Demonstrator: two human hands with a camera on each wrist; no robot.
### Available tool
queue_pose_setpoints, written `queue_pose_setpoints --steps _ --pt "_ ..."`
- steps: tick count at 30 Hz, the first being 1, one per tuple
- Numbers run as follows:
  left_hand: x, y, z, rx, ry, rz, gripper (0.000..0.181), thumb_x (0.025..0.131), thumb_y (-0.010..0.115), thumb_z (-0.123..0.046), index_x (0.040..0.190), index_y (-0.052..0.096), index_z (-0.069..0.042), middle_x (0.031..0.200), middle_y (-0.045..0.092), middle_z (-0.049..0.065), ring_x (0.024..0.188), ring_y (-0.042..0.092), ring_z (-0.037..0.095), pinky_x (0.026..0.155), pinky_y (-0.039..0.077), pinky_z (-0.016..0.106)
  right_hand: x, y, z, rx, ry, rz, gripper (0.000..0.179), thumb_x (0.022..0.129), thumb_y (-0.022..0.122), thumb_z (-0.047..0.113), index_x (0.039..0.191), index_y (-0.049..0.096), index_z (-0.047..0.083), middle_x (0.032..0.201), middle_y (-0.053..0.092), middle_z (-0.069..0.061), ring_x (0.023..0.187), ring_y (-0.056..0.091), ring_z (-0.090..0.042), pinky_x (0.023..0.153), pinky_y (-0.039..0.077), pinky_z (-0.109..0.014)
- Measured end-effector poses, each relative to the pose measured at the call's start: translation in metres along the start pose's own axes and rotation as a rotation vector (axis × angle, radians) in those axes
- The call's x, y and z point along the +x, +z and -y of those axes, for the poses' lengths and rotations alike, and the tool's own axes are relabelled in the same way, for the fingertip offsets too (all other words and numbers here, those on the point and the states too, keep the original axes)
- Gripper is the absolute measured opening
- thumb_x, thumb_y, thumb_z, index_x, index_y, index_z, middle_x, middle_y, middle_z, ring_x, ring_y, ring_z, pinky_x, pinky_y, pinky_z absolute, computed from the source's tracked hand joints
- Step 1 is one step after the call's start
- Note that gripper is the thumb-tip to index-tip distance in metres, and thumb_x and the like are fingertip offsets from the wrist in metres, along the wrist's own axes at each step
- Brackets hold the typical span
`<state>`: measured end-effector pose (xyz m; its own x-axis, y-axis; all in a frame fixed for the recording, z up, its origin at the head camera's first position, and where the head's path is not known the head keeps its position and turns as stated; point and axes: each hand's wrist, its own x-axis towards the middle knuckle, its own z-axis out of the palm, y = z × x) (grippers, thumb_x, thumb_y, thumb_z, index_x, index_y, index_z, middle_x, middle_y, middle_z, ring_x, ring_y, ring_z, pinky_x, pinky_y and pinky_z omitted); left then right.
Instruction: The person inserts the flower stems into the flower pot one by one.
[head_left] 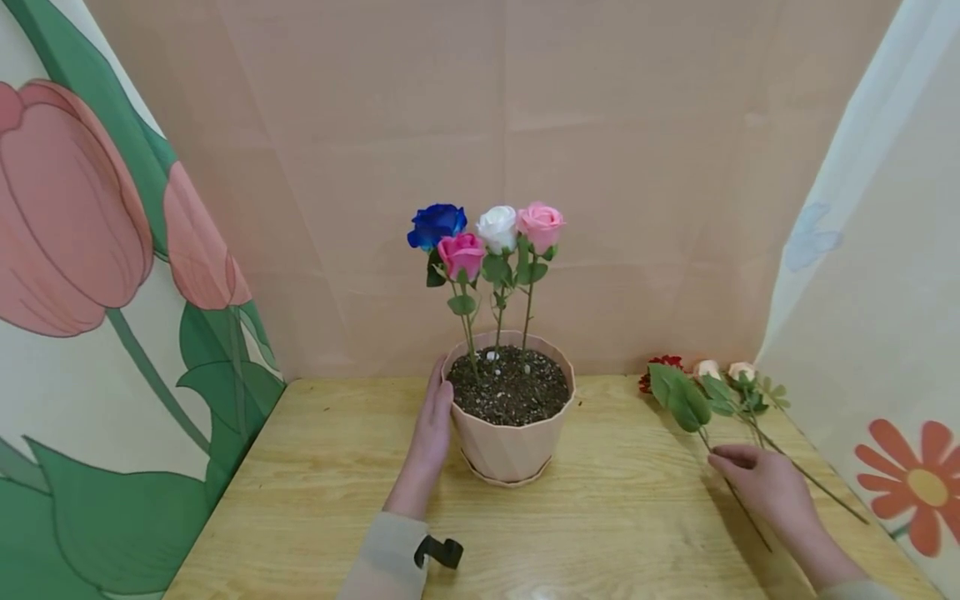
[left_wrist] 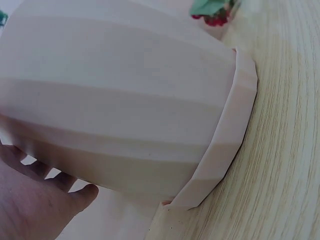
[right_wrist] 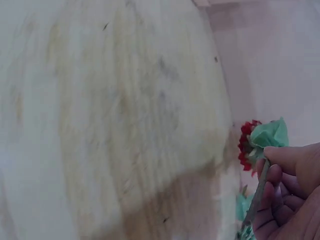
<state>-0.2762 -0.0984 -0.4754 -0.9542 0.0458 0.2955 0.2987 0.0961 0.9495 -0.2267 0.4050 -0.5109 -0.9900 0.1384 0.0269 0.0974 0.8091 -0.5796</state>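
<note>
A pale pink faceted flower pot stands upright on its saucer. Dark soil fills it, with a blue rose, a magenta rose, a white rose and a light pink rose upright in it. Against the pot's left side rests my left hand, fingers extended along the wall near the rim. My right hand pinches the stem of a red flower between thumb and fingers. Its bloom lies at the table's back right, partly behind green leaves.
Two pale cream-pink roses lie beside the red flower, one long stem reaching toward the right edge of the wooden table. A pink backdrop rises behind; printed flower panels flank both sides. A black strap hangs at my left sleeve.
</note>
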Motion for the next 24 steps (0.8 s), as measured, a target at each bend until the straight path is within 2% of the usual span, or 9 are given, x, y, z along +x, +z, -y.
queue_pose_setpoints --steps 6,12,18,24 --pt "0.0 0.0 0.001 -0.009 0.008 0.001 0.06 0.123 0.027 -0.041 0.179 0.015 -0.023 0.185 0.011 0.006 0.169 0.01 0.032 0.134 0.01 0.062 -0.003 -0.007 0.021 0.038 0.016 -0.002 0.069 0.11 0.062 0.06 0.142 0.073 0.0 0.131 0.075 -0.025 0.111 0.072 -0.046 0.081 0.06 -0.056" --pt "0.0 0.0 0.002 -0.003 0.01 -0.002 0.059 0.123 0.026 -0.04 0.179 0.016 -0.024 0.185 0.012 0.009 0.169 0.01 0.034 0.134 0.01 0.064 -0.01 -0.01 0.045 0.088 -0.004 -0.037 0.067 0.108 0.065 0.06 0.141 0.074 0.002 0.121 0.08 -0.018 0.092 0.074 -0.019 0.069 0.059 -0.036" --pt "0.001 0.0 0.003 0.003 0.01 -0.002 0.059 0.123 0.026 -0.041 0.179 0.016 -0.026 0.185 0.012 0.009 0.168 0.011 0.035 0.133 0.01 0.065 -0.015 -0.011 0.064 0.134 -0.03 -0.082 0.067 0.108 0.065 0.061 0.143 0.074 0.005 0.122 0.08 -0.016 0.09 0.073 -0.017 0.065 0.057 -0.033" --pt "0.002 0.0 0.004 0.001 0.01 0.0 0.059 0.123 0.027 -0.042 0.179 0.016 -0.027 0.185 0.012 0.004 0.169 0.011 0.033 0.134 0.011 0.063 -0.02 -0.013 0.081 0.164 -0.07 -0.143 0.065 0.107 0.066 0.06 0.143 0.074 0.007 0.124 0.079 -0.018 0.087 0.068 -0.014 0.061 0.052 -0.03"
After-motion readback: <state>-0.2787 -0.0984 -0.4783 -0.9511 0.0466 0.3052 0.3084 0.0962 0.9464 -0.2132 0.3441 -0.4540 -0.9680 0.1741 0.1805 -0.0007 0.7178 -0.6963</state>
